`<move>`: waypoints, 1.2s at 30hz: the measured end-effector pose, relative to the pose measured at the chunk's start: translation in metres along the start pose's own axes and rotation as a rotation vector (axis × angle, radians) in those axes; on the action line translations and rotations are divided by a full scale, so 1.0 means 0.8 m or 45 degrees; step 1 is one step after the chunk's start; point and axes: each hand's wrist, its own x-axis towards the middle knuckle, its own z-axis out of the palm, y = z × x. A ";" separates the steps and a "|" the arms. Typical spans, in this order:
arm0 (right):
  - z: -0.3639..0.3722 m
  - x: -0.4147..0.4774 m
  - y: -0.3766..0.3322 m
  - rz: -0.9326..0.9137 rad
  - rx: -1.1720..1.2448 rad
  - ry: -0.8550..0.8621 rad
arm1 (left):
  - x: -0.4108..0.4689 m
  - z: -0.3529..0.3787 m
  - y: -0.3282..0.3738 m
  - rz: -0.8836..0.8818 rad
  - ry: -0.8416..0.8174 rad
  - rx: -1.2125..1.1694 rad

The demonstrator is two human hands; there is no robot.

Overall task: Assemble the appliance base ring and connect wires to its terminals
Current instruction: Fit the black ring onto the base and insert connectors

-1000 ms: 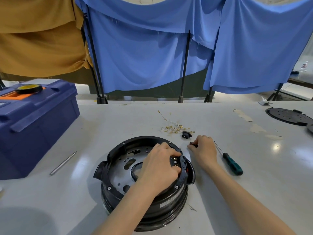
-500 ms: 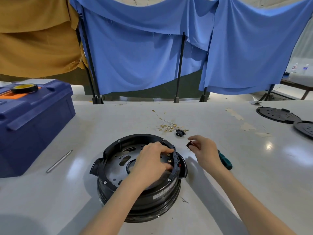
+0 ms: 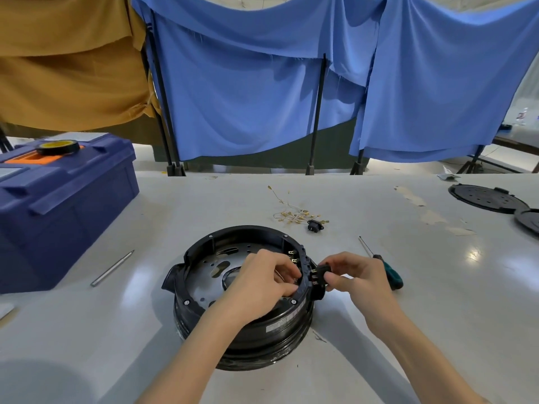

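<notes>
- Ring [image 3: 248, 228]: black and round, it lies flat on the near middle of the table [image 3: 379, 330], open side up. It sits on a wider black drum [image 3: 262, 339], and a perforated metal plate [image 3: 204, 275] shows inside it.
- Terminals [image 3: 293, 260]: brass tabs stand on the ring's right wall, just beyond my left fingertips.
- Left hand [image 3: 259, 284]: I reach it over the near rim into the ring. Its fingers are curled against the inside of the right wall and grip the ring there.
- Right hand [image 3: 358, 278]: I pinch a small black socket [image 3: 322, 271] between thumb and fingers. The socket touches the outside of the ring's right wall, opposite my left hand.
- Wires [image 3: 294, 215]: a loose tangle with brass ends lies on the table beyond the ring, well apart from both hands.
- Second socket [image 3: 315, 225]: this one rests just beside the tangle, on its near right.
- Screwdriver [image 3: 393, 277]: it has a green handle and lies on the table just right of my right hand, with the shaft pointing away from me.
- Rod [image 3: 112, 268]: a thin metal rod lies left of the ring, near a blue toolbox [image 3: 58, 205].
- Tape [image 3: 58, 147]: a dark roll sits on the toolbox lid.
- Discs [image 3: 487, 198]: two black discs lie at the table's far right edge.
- Cloths [image 3: 248, 97]: blue sheets hang behind the table, with an ochre one at the left.
</notes>
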 end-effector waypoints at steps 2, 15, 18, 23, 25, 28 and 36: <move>0.000 -0.002 0.006 0.002 -0.020 -0.015 | 0.002 0.002 -0.002 0.009 -0.023 -0.008; 0.004 -0.005 0.024 -0.021 0.062 -0.077 | 0.006 0.007 -0.010 0.001 -0.080 -0.064; 0.004 -0.003 0.026 -0.029 0.050 -0.072 | 0.006 0.007 -0.009 -0.005 -0.073 -0.061; 0.003 -0.005 0.026 -0.006 0.020 -0.091 | 0.005 0.007 -0.009 -0.001 -0.060 -0.046; 0.003 -0.006 0.025 -0.008 0.006 -0.105 | 0.005 0.007 -0.009 -0.001 -0.060 -0.046; 0.006 -0.005 0.021 -0.005 0.000 -0.111 | 0.005 0.008 -0.008 0.002 -0.059 -0.052; 0.012 -0.009 0.018 -0.007 -0.010 -0.028 | 0.004 0.007 -0.007 -0.006 0.006 -0.014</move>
